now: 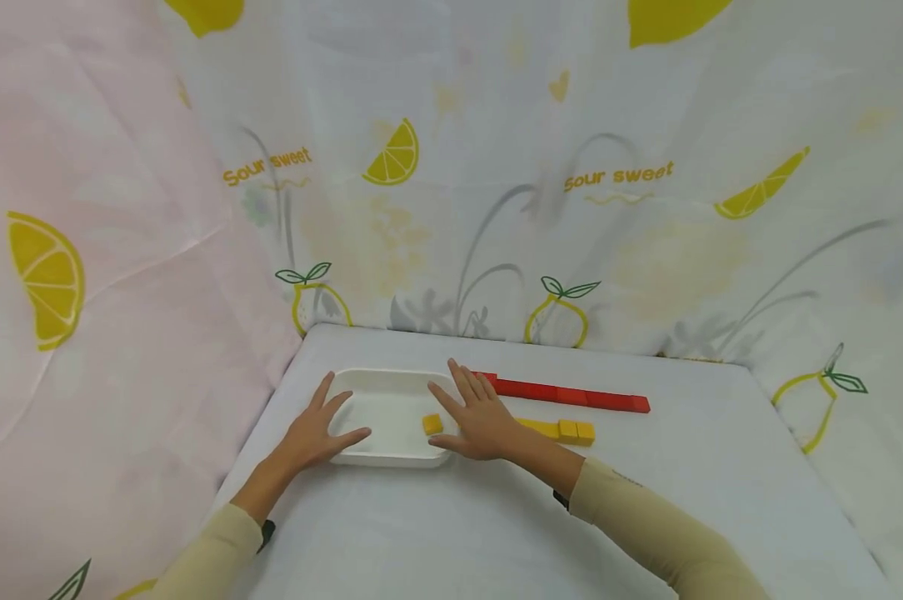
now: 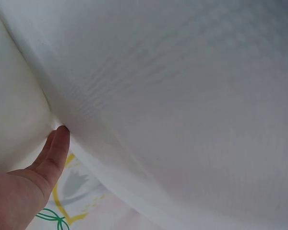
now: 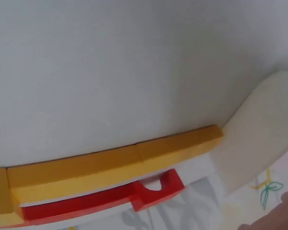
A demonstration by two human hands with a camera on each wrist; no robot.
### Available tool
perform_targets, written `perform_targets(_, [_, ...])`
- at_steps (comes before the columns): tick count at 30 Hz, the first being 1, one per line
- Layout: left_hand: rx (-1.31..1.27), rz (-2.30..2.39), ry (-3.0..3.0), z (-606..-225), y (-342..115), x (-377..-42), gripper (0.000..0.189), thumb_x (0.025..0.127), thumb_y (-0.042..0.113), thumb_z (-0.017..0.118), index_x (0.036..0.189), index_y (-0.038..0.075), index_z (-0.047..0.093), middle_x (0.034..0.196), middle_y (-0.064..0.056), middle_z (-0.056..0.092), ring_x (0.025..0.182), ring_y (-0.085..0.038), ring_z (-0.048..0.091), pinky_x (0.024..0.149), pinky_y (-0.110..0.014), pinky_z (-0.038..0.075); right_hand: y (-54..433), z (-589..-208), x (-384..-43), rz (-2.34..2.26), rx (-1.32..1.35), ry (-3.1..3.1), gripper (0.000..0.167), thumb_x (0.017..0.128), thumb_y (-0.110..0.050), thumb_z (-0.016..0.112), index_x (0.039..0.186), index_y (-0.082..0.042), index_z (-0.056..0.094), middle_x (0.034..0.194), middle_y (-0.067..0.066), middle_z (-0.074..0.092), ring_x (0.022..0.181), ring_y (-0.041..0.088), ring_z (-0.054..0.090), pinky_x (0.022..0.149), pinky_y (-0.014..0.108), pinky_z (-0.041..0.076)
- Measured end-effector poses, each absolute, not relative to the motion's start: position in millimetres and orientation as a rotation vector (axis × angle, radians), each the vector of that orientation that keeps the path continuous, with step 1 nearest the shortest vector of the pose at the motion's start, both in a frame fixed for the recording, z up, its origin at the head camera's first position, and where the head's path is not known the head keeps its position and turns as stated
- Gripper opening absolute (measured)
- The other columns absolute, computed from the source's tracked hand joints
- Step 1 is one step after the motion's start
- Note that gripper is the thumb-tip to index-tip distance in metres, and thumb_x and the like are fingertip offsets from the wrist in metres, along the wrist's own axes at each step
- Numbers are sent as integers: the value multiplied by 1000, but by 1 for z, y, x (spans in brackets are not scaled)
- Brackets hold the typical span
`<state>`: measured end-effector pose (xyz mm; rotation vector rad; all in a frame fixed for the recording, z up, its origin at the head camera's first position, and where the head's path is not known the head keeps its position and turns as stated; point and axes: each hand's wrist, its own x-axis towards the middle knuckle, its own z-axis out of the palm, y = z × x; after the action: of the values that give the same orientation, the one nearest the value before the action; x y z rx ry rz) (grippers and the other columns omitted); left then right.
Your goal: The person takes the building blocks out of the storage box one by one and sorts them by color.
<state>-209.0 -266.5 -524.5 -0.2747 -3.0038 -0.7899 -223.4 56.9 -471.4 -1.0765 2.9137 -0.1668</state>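
A white rectangular tray [image 1: 384,460] rests on the table, with one yellow cube [image 1: 432,424] lying inside near its right end. My left hand [image 1: 318,433] is at the tray's left end, fingers spread and thumb over the near rim. In the left wrist view, straight fingertips of the left hand [image 2: 36,184] meet the outside of the tray wall [image 2: 14,96]. Across from it, my right hand [image 1: 481,421] spreads its extended fingers over the tray's right end. Only a bit of the right hand [image 3: 276,215] shows in the right wrist view, beyond the tray wall [image 3: 264,124].
Right of the tray lies a row of yellow blocks [image 1: 567,432], its left part hidden behind my right hand. Behind it runs a longer row of red blocks [image 1: 564,395], including a red arch-shaped block [image 3: 158,196]. A lemon-print cloth [image 1: 451,208] hangs along the table's back edge.
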Motion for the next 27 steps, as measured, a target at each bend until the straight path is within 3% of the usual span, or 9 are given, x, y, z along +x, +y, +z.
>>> perform_targets(4, [-261,-781,-3009,-525,-267,-209,88,82,65,66,147,9,45,166,-17,7,133,-48,46,100,-65,43,40,-481,-223,-314,-1071,2913,94,89,-66,55,160,-26,9,166,10,-17,154,31,6,120,51,30])
perform_targets(8, [-269,-773,-3000,-523,-265,-208,88,83,65,66,146,7,46,165,-19,8,131,-48,47,99,-65,44,24,-486,-226,-486,-1017,2876,102,83,-63,68,160,-27,12,166,9,-16,153,32,12,108,48,46])
perform_targets(12, [-270,-781,-2984,-521,-263,-207,86,83,63,67,145,7,47,165,-19,9,131,-48,48,99,-65,45,10,-485,-230,-605,-929,2850,100,78,-49,80,157,-27,22,167,10,-1,149,32,23,100,43,53])
perform_targets(16, [-275,-790,-2965,-521,-264,-207,84,83,60,69,144,5,49,165,-20,10,132,-48,47,99,-64,45,-5,-486,-232,-498,-818,2895,91,79,-40,82,153,-26,30,161,12,23,142,31,35,99,42,54])
perform_targets(23, [-273,-805,-2975,-528,-262,-203,83,82,60,70,142,5,52,165,-19,10,134,-46,45,100,-62,46,-19,-495,-226,-241,-598,2884,76,80,-31,80,146,-19,43,139,13,49,109,25,55,89,38,59])
perform_targets(27, [-272,-781,-2960,-524,-264,-208,83,82,60,70,141,5,52,165,-19,11,134,-45,46,100,-61,46,-24,-493,-235,-206,-615,2862,57,82,-25,79,133,-14,55,115,10,60,84,19,54,77,32,58])
